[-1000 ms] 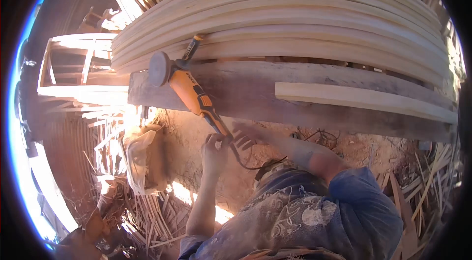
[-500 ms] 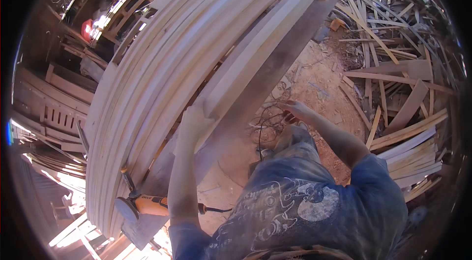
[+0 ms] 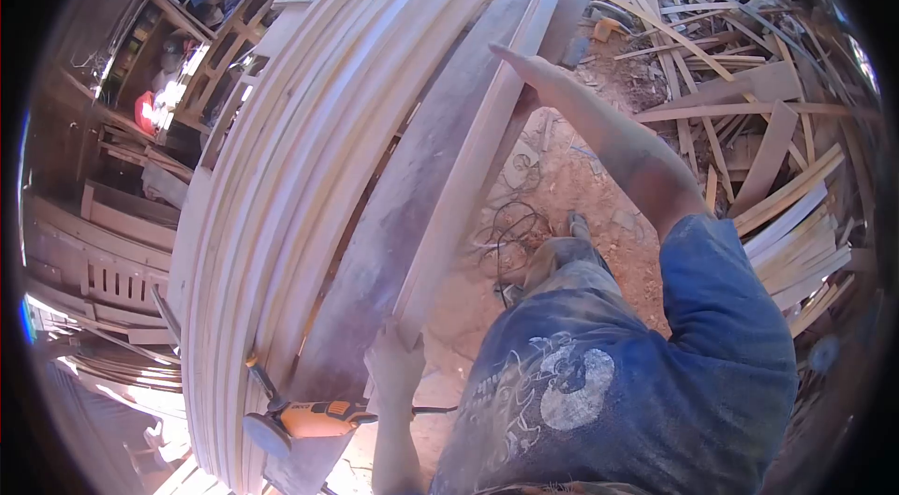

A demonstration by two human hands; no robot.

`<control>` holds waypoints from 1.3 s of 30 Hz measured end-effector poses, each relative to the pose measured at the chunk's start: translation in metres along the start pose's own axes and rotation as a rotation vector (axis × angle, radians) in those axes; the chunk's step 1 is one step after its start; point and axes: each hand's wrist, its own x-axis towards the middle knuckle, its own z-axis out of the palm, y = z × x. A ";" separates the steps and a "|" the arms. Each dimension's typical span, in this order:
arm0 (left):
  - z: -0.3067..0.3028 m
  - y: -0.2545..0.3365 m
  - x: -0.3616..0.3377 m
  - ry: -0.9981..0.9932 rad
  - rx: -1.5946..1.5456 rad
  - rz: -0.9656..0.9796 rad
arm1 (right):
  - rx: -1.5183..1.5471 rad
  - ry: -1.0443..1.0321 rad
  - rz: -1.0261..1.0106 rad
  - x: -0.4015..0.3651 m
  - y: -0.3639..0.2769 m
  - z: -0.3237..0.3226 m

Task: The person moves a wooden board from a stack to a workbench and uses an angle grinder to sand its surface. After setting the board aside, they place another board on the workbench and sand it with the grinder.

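Observation:
A long pale wooden plank (image 3: 465, 158) runs from near my body toward the far end of a dusty board surface (image 3: 384, 205), along its right side. My left hand (image 3: 394, 356) is closed around the plank's near end. Farther up, my right hand (image 3: 532, 75) grips the same plank, its thumb side lying over the top and some fingers hidden beneath. An orange power sander (image 3: 318, 418) with a round disc and a side handle rests on the board's near end, left of my left hand. Its dark cord trails right.
Several long curved timbers (image 3: 272, 186) lie side by side to the left. Scrap wood (image 3: 749, 92) is heaped at the right. A loose cable (image 3: 510, 237) lies on the dusty ground near my feet. Cluttered shelves (image 3: 150, 55) stand at the upper left.
My right hand has come up from beside my legs onto the plank. My left hand has shifted to its near end. The plank now sits nearer the right edge, tilted differently.

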 end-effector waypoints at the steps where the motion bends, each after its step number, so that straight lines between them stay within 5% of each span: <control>1: 0.005 0.003 -0.009 0.003 0.022 -0.029 | -0.007 0.003 0.007 -0.010 -0.003 0.001; 7: 0.054 0.018 -0.040 0.220 0.184 0.065 | 0.350 -0.261 -0.122 0.031 0.069 -0.048; 9: 0.060 0.026 -0.059 0.162 0.185 -0.104 | 0.365 -0.070 -0.030 -0.051 0.049 -0.060; 11: 0.072 0.034 -0.084 0.264 0.237 0.031 | 0.390 -0.119 0.021 -0.081 0.078 -0.107; 14: 0.099 0.062 -0.105 0.238 0.210 -0.017 | 0.405 0.054 0.093 -0.130 0.105 -0.187; 17: 0.154 0.087 -0.093 0.267 0.261 0.231 | 0.576 0.201 0.070 -0.149 0.145 -0.288; 22: 0.212 0.260 -0.064 -0.007 0.268 0.234 | 0.619 0.436 0.055 -0.179 0.200 -0.465; 26: 0.230 0.319 -0.056 -0.276 0.025 0.156 | 0.755 0.737 0.075 -0.209 0.223 -0.568; 32: 0.251 0.256 -0.054 -0.464 0.020 0.014 | 0.556 1.093 -0.076 -0.215 0.280 -0.676; 34: 0.261 0.179 -0.052 -0.464 -0.048 -0.185 | 0.556 1.241 -0.187 -0.206 0.287 -0.713; 39: 0.207 0.241 -0.059 -0.416 0.049 -0.315 | 0.420 1.483 -0.366 -0.187 0.316 -0.822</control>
